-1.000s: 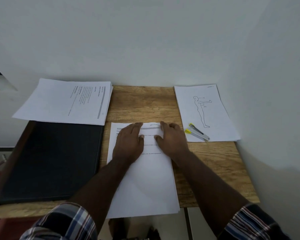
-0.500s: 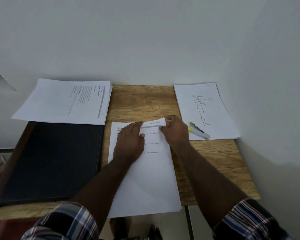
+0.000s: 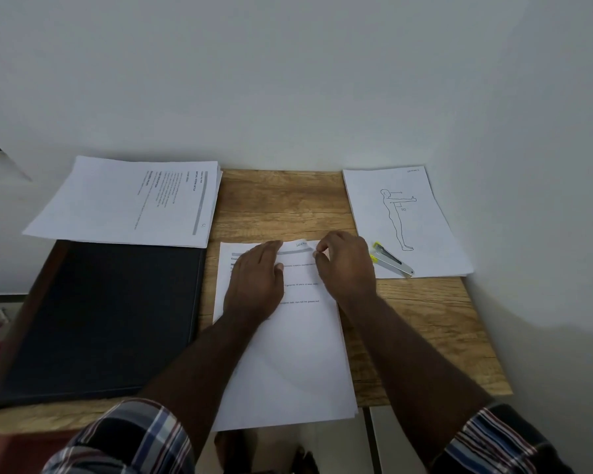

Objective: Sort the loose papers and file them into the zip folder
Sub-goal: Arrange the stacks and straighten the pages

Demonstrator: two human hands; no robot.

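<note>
Right hand [image 3: 348,268] pinches the top sheet [image 3: 288,336] by its far corner, left hand [image 3: 255,285] pressing flat beside it; thin, limp paper, likely slippery.

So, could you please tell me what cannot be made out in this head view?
- Middle stack: small, blurred print, partly hidden by the left hand and right hand.
- Dark folder: zip not visible.
- Yellow-tipped tool: near end hidden behind the right hand.
</note>
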